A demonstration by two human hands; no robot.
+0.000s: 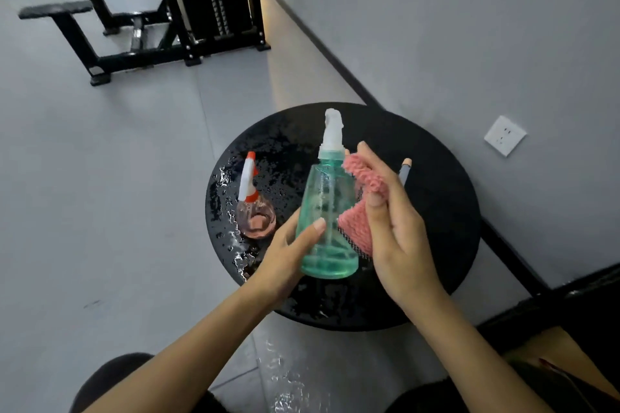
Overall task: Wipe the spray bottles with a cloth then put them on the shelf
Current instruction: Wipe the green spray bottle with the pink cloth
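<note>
My left hand [288,255] grips the lower body of a clear green spray bottle [327,211] with a white nozzle, held upright above the round black table [436,211]. A pink fluffy cloth [359,201] is pressed against the bottle's right side by my right hand [396,231]. A small pink spray bottle [253,208] with a white and orange nozzle stands on the wet left part of the table.
A grey pen-like stick [404,173] lies on the table behind my right hand. Water is spilled on the table's left edge and on the floor [285,379]. Black gym equipment [174,10] stands far back. A wall with a socket [505,135] is at the right.
</note>
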